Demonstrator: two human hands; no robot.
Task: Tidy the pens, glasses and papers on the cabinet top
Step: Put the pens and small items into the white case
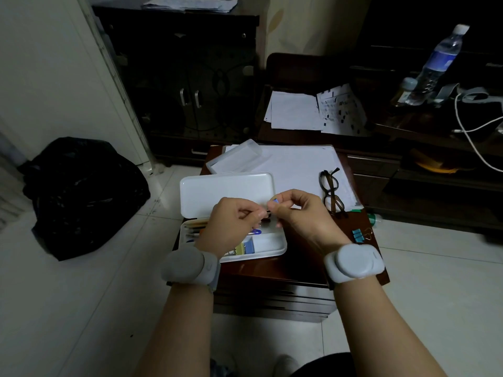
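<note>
An open white pencil case (272,247) lies on the small dark cabinet top (275,270), its lid (226,190) raised; pens, pencils and clips lie inside. Above the case, my left hand (234,219) and my right hand (296,210) meet, both pinching a small blue item (275,200) between fingertips; what it is cannot be made out. Dark-framed glasses (330,190) lie folded on a stack of white papers (299,164) behind the case. A blue binder clip (357,235) sits at the cabinet's right edge.
A clear plastic box (235,156) rests on the papers. More papers (294,110) lie on a dark chair behind. A black bag (79,191) sits on the floor at left. Bottles (438,63) and a white cable (468,131) occupy the right shelf.
</note>
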